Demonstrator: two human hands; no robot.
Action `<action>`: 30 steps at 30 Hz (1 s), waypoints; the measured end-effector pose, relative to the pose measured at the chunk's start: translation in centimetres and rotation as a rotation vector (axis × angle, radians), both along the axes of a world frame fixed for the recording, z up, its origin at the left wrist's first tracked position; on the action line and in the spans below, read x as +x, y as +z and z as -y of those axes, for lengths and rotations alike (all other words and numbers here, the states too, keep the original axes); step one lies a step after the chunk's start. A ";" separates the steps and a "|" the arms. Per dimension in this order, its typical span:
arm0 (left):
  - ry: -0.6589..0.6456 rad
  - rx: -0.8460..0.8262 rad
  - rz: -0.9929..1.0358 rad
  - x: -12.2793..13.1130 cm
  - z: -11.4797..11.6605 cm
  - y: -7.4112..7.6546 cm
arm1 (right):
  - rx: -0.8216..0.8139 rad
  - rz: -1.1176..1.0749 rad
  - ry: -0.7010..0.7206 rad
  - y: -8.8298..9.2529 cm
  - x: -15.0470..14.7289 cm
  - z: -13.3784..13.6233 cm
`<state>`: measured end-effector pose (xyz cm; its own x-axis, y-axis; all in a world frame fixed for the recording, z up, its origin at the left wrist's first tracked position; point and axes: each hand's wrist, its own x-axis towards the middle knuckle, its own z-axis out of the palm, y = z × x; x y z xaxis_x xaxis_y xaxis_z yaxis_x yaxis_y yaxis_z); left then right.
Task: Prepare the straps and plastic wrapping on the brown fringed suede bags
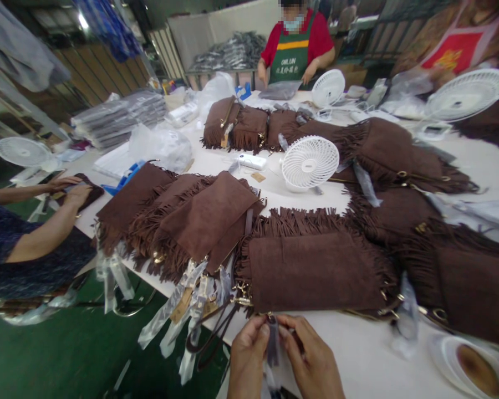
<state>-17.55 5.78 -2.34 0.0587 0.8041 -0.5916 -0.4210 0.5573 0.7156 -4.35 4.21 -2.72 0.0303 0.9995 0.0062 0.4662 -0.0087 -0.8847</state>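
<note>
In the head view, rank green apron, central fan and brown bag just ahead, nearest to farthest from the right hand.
1. Brown bag: just beyond the right hand.
2. Central fan: past the bag.
3. Green apron: across the table.

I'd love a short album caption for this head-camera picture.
Left hand and right hand meet at a dark strip beside a fringed brown bag on a white table.

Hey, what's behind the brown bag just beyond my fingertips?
Behind that bag, a white fan stands on the white table, with more brown bags farther back. Whatever lies beneath the bag is covered, so I can't tell.
</note>
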 end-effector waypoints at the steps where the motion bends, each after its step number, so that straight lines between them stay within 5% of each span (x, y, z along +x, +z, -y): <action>1: 0.006 0.010 -0.023 0.0 0.0 0.1 | 0.013 -0.004 0.030 0.0 0.1 0.0; 8: 0.053 -0.015 -0.107 0.8 -0.3 1.5 | 0.122 0.104 0.031 -0.4 0.3 -0.6; 24: 0.133 -0.090 0.030 0.9 -0.1 1.3 | 0.338 0.633 0.001 -2.4 -1.5 -0.4; 30: 0.108 -0.083 0.090 0.8 0.1 0.7 | 0.470 0.716 -0.043 -1.9 -2.1 -0.7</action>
